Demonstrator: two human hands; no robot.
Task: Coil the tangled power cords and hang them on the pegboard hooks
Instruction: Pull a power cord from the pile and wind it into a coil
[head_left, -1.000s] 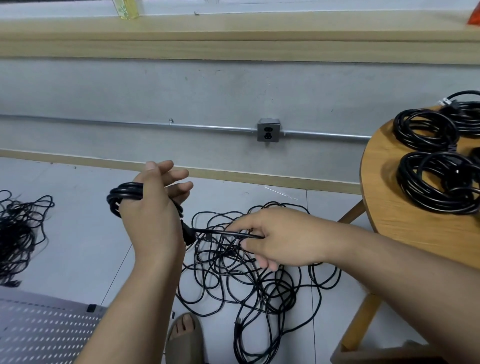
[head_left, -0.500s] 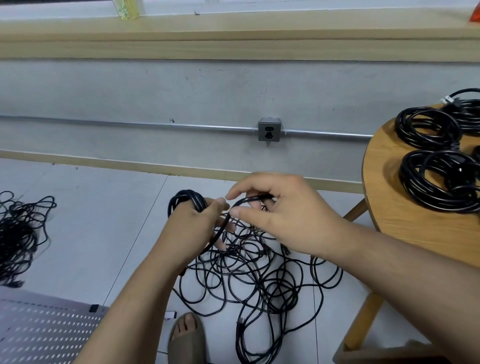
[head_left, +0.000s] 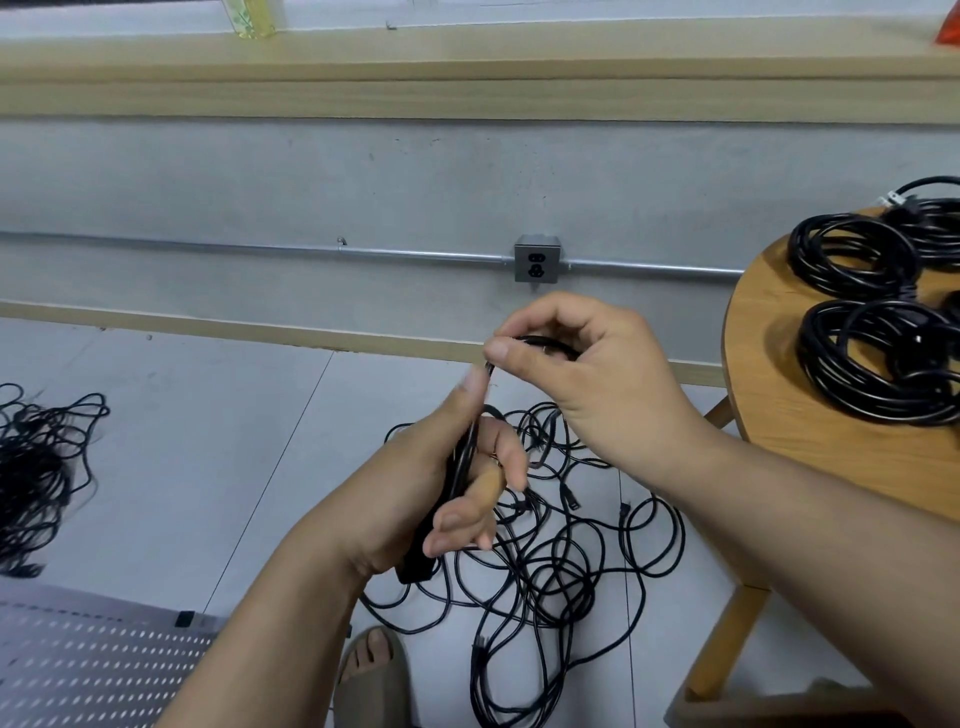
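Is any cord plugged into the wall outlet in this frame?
No, the wall outlet has both sockets bare, and the tangled cords lie on the floor below it.

a workshop or utility room: bare concrete wall (head_left: 260, 182), surface-mounted metal conduit (head_left: 415, 254) feeding a steel socket box (head_left: 537, 259), tiled floor (head_left: 182, 467), and a perforated pegboard (head_left: 93, 670) lying flat.
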